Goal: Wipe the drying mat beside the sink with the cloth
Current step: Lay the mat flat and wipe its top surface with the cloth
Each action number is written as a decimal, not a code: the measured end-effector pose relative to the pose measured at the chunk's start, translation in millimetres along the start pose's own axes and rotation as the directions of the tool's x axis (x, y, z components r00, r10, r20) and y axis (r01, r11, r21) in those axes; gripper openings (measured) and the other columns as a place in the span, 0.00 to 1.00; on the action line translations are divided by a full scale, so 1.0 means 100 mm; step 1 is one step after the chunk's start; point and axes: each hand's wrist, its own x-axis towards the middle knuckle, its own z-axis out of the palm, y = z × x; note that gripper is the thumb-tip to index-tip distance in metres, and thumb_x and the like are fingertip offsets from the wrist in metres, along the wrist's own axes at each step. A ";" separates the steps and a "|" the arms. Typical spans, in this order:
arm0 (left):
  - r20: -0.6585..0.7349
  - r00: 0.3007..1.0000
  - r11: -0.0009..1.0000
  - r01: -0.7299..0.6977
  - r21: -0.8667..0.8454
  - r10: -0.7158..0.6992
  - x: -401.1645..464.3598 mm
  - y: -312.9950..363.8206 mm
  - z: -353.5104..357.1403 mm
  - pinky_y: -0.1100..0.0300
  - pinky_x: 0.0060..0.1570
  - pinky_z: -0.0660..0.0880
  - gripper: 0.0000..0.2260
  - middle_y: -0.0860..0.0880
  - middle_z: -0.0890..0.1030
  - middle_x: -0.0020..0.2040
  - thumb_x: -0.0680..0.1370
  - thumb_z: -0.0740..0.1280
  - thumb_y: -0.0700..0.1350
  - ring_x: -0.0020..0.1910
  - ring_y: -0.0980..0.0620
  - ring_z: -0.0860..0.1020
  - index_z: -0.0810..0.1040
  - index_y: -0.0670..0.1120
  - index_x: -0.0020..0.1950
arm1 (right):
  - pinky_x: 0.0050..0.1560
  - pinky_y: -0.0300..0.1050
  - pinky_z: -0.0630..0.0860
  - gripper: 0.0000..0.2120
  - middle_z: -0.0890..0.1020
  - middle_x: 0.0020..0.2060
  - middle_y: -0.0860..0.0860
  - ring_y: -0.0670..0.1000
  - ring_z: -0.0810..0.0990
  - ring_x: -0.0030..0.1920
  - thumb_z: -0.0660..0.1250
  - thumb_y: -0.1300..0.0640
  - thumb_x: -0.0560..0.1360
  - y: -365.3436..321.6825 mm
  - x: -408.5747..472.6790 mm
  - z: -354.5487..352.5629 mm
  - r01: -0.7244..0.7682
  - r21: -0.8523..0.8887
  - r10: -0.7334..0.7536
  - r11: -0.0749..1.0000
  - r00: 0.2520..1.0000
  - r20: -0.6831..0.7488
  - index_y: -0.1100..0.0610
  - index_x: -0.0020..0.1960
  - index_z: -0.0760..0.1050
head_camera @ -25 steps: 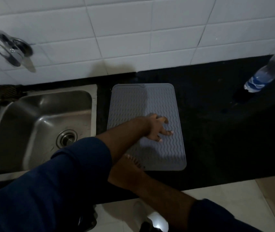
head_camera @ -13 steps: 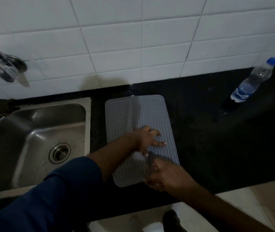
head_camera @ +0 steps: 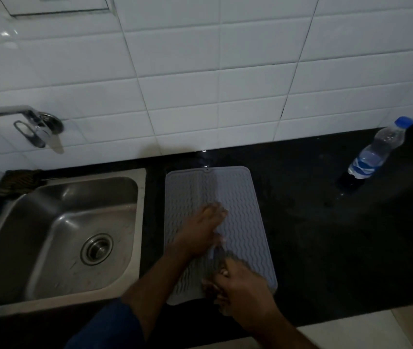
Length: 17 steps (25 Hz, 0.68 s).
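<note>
A dim kitchen: a black tabletop (head_camera: 326, 235) under white wall tiles (head_camera: 200, 96), with a steel sink (head_camera: 57, 235) at its left end. The grey drying mat (head_camera: 245, 210) lies just right of the sink. The left hand (head_camera: 200, 233) rests on the mat, fingers spread flat. The right hand (head_camera: 240, 285) sits at the mat's near edge, fingers curled; whether they hold the cloth cannot be told. A water bottle (head_camera: 376, 152) stands well apart, toward the far right corner.

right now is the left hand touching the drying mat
Touching. The head view shows the left hand lying palm down flat on the ridged drying mat, its fingers spread against the surface with no gap visible.
</note>
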 end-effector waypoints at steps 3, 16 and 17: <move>-0.233 0.909 0.934 0.310 -0.177 -0.345 -0.60 0.00 0.26 0.52 0.77 0.45 0.31 0.50 0.49 0.81 0.81 0.46 0.64 0.80 0.49 0.48 0.48 0.51 0.81 | 0.64 0.49 0.75 0.19 0.75 0.65 0.48 0.51 0.78 0.61 0.71 0.43 0.74 0.06 0.02 -0.01 -0.161 0.102 0.144 0.982 0.977 0.160 0.43 0.64 0.74; -0.178 0.874 0.890 0.455 -0.026 -0.452 -1.11 -0.10 0.55 0.57 0.74 0.44 0.35 0.48 0.60 0.79 0.78 0.46 0.70 0.77 0.44 0.62 0.61 0.50 0.78 | 0.75 0.52 0.60 0.30 0.65 0.74 0.52 0.54 0.64 0.73 0.64 0.40 0.78 0.39 0.17 -0.06 -0.210 0.053 0.176 0.976 0.912 0.371 0.51 0.76 0.62; -0.183 0.868 0.885 0.464 -0.031 -0.461 -1.11 -0.08 0.55 0.57 0.74 0.43 0.35 0.48 0.62 0.78 0.78 0.47 0.69 0.76 0.44 0.63 0.63 0.50 0.78 | 0.74 0.51 0.61 0.30 0.65 0.73 0.54 0.54 0.65 0.73 0.63 0.41 0.78 0.43 0.19 -0.06 -0.142 -0.026 0.139 0.990 0.890 0.435 0.52 0.75 0.62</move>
